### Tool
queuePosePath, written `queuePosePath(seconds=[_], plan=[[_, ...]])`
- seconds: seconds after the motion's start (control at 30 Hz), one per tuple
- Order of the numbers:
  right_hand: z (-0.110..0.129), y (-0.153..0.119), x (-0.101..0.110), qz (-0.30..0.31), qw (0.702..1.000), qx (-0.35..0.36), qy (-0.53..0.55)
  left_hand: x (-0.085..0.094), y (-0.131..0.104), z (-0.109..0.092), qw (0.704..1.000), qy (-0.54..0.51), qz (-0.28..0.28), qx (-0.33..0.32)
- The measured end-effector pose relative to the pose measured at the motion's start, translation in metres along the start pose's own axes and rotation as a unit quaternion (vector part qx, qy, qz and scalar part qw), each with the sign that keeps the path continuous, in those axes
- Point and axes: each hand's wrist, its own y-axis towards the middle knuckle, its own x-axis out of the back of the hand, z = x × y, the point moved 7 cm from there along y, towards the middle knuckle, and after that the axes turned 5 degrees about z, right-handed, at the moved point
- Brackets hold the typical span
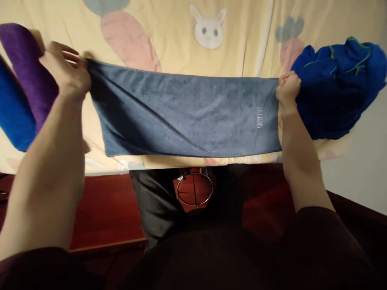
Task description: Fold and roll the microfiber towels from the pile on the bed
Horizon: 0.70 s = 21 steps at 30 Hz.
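Note:
A grey-blue towel (187, 112) with small white lettering near its right end is stretched sideways over the yellow patterned bedding (178, 24). My left hand (68, 70) grips its upper left corner, with the thumb side at the cloth and some fingers raised. At the other end, my right hand (288, 86) is closed on the upper right corner. A diagonal crease runs from the upper left of the towel toward its lower middle, and the left part lies in shadow.
Purple (30, 68) and blue (13, 108) rolled cloths lie at the left, beside my left forearm. A bunched blue cloth (335, 88) with green seams sits right of my right hand. The bed's front edge runs above my legs (157, 197).

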Motion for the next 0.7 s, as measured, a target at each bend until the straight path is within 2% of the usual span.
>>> queuePosePath(seconds=[0.03,0.1,0.2,0.27,0.33,0.37,0.43,0.5,0.57,0.63,0.7], plan=[[0.004,-0.008,0.001,-0.017,1.0,0.005,0.001,0.006,-0.021,-0.008,1.0,0.02,-0.005,-0.014],[0.014,-0.039,0.011,-0.065,0.997,0.049,0.009,0.024,-0.079,-0.026,0.995,0.044,-0.019,-0.089],[0.015,-0.119,0.031,-0.126,0.984,0.127,0.018,0.044,-0.184,-0.028,0.986,0.075,0.022,-0.15],[-0.004,-0.181,0.041,-0.149,0.982,0.116,0.019,0.053,-0.245,-0.01,0.99,0.07,0.04,-0.114],[-0.033,-0.232,0.041,-0.142,0.988,0.058,0.03,0.05,-0.287,0.014,0.996,0.029,0.077,-0.045],[-0.047,-0.251,0.036,-0.118,0.991,0.028,0.049,0.046,-0.3,0.024,0.996,0.003,0.087,-0.014],[-0.071,-0.276,0.022,-0.069,0.991,-0.036,0.111,0.035,-0.31,0.04,0.993,-0.076,0.076,0.056],[-0.083,-0.286,0.009,-0.038,0.977,-0.089,0.188,0.022,-0.307,0.051,0.973,-0.183,0.044,0.136],[-0.085,-0.289,0.003,-0.024,0.955,-0.132,0.263,0.01,-0.301,0.052,0.94,-0.28,0.025,0.193],[-0.082,-0.291,0.001,-0.015,0.931,-0.167,0.326,0.003,-0.296,0.046,0.919,-0.338,0.025,0.202],[-0.078,-0.298,0.003,-0.019,0.905,-0.197,0.376,0.007,-0.294,0.041,0.923,-0.34,0.027,0.179]])
